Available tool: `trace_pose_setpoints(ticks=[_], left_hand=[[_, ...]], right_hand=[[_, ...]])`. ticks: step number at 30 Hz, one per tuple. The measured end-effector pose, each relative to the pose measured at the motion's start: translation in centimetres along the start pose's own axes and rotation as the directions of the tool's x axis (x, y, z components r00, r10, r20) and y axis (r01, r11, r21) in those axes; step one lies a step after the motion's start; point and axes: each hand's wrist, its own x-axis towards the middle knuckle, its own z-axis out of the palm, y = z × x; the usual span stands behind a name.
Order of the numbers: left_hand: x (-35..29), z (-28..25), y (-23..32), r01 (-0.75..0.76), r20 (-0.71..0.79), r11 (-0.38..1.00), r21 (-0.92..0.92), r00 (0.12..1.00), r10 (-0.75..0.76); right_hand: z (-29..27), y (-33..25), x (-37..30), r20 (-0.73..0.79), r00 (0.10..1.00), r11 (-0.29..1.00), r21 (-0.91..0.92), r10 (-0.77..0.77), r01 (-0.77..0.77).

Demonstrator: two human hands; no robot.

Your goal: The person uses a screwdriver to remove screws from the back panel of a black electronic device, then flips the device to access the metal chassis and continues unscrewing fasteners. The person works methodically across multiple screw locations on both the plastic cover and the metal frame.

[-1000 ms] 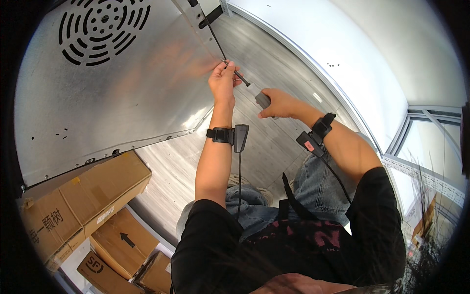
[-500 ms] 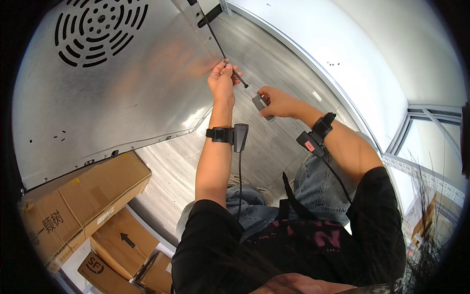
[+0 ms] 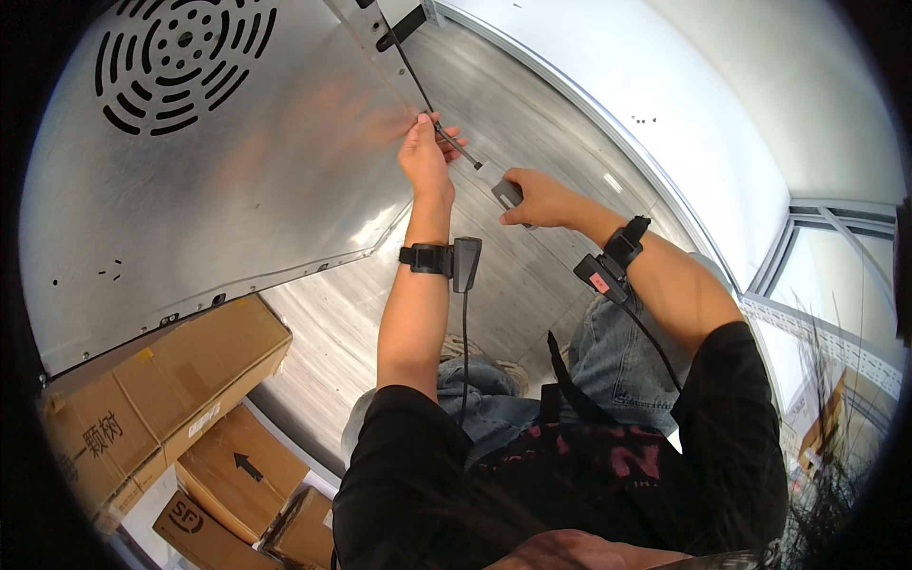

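My right hand [image 3: 540, 199] is closed around the grey handle of a screwdriver-like tool [image 3: 508, 194]. Its long thin shaft [image 3: 460, 150] slants up and left to my left hand [image 3: 427, 157]. The thumb and curled fingers of that hand lie around the shaft's far end, beside the edge of a large silver metal panel [image 3: 256, 204]. From the panel's upper corner a thin black cable or rod [image 3: 410, 74] runs down to the same spot. Whatever sits between my left fingertips is too small to make out.
Cardboard boxes [image 3: 190, 370] are stacked at the lower left, below the panel's bottom edge. Grey wood-look floor [image 3: 532, 123] lies beneath my hands. A white wall panel [image 3: 703, 95] with a metal frame rises on the right. Each wrist carries a strapped black device with a cable [image 3: 465, 266].
My left thumb has shifted slightly left toward the panel edge, and the fingers have loosened a little. The right hand stays nearly in place on the handle. The panel appears slightly further left.
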Motion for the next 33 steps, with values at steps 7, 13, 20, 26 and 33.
trace_pose_setpoints(ticks=[7, 13, 20, 26, 33], left_hand=[[0.1, 0.2, 0.0, 0.041, -0.011, 0.997, -0.059, 0.999, -0.042], [1.1, 0.2, -1.1, 0.063, 0.050, 0.994, -0.090, 0.997, -0.058], [2.1, 3.3, -3.7, 0.159, 0.142, 0.984, -0.084, 0.979, -0.146], [5.1, 6.1, -7.6, 0.244, 0.168, 0.969, -0.040, 0.958, -0.235], [8.4, 6.9, -16.2, 0.125, 0.263, 0.945, 0.303, 0.942, -0.209]], right_hand=[[-0.5, -0.5, -0.4, 0.037, 0.998, 0.998, -0.001, 0.057, -0.057], [-1.2, 0.4, -0.9, 0.074, 0.980, 0.952, 0.232, 0.186, -0.198], [-4.1, 1.8, -2.2, 0.053, 0.944, 0.883, 0.339, 0.326, -0.325], [-6.0, 4.9, -3.4, -0.044, 0.904, 0.835, 0.406, 0.424, -0.372], [-7.5, 5.2, -3.4, -0.236, 0.734, 0.758, 0.366, 0.636, -0.540]])
